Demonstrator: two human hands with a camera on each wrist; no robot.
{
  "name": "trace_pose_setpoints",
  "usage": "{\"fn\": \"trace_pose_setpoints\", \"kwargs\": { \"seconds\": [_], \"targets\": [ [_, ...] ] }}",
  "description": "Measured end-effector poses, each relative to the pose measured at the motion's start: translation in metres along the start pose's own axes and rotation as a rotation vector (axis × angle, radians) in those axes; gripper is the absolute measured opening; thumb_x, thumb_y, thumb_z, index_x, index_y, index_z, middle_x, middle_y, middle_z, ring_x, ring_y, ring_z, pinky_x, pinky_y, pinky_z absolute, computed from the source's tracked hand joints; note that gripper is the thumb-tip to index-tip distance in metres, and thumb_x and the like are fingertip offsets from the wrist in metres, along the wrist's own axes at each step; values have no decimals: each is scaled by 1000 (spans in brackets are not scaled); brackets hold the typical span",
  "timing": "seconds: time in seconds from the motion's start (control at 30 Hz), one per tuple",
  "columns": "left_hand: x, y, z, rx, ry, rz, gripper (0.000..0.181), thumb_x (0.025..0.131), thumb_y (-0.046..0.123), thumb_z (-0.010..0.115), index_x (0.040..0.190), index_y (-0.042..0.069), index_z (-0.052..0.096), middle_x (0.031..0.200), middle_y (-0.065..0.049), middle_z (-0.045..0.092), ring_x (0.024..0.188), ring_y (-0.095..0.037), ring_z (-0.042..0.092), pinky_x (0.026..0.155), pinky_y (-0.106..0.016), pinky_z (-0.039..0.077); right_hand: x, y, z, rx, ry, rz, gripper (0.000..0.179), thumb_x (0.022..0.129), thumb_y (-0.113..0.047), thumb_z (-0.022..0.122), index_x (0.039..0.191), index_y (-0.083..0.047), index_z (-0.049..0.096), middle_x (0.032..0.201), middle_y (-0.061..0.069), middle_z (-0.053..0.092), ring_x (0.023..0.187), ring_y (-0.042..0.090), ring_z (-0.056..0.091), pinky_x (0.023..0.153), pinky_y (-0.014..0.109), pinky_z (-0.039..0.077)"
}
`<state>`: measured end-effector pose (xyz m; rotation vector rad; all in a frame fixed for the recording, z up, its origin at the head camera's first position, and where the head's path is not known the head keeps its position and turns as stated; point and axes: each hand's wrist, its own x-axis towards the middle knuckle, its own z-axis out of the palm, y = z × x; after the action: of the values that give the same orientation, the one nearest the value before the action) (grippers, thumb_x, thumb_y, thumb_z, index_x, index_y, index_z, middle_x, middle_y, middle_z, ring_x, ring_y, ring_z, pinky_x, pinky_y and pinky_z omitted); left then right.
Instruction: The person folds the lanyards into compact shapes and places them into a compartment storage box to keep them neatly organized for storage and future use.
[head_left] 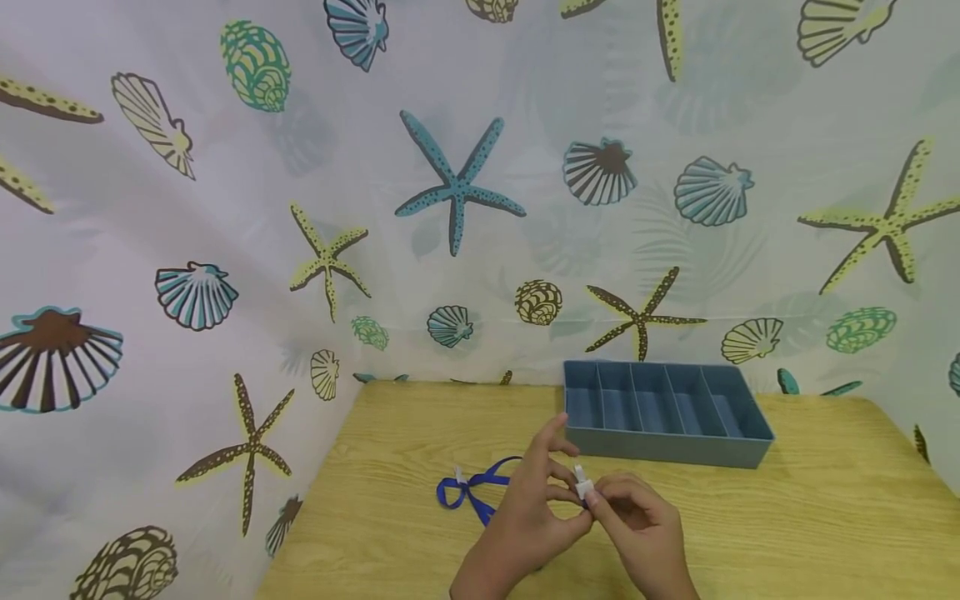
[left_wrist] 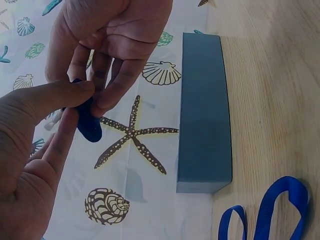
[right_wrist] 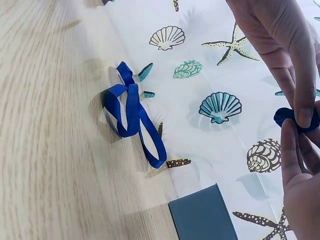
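Together, two hands on one item, one tray beyond

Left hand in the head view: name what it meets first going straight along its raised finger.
Likely the blue-grey, rectangular, plastic-looking tray with five compartments, at its left end; depth is unclear, so the bare left hand might pass above its rim.
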<state>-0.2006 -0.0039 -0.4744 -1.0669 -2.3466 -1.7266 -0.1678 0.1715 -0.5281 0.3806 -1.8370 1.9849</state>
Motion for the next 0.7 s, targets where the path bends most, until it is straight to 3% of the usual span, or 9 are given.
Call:
{"fn": "trace_pose_setpoints", "kwargs": {
  "seconds": [0.13, 0.4, 0.7],
  "targets": [
    [-1, 1, 1, 20, 9, 24, 110, 90, -2, 81, 169, 30, 12, 152, -11, 44, 116, -10, 66, 89, -20, 63, 0, -3, 1, 24, 26, 36, 6, 93, 17, 69, 95, 12, 68, 101, -2, 71, 98, 10, 72, 88, 25, 64],
    [-1, -1, 3, 6, 19, 59, 110, 88, -3, 82, 168, 28, 14, 155, -11, 40, 128, -16, 64, 93, -24, 63, -1, -5, 1, 72, 66, 56, 6, 92, 18, 69, 92, 13, 66, 102, -3, 71, 94, 9, 73, 78, 25, 66],
    [0, -2, 4, 27, 20, 117, 96, 88, -3, 83, 162, 22, 26, 120, -9, 59, 125, -17, 67, 96, -23, 62, -1, -7, 0, 94, 90, 73, 7, 91, 17, 71, 92, 14, 65, 104, -3, 72, 96, 10, 73, 79, 25, 65]
  ]
}}
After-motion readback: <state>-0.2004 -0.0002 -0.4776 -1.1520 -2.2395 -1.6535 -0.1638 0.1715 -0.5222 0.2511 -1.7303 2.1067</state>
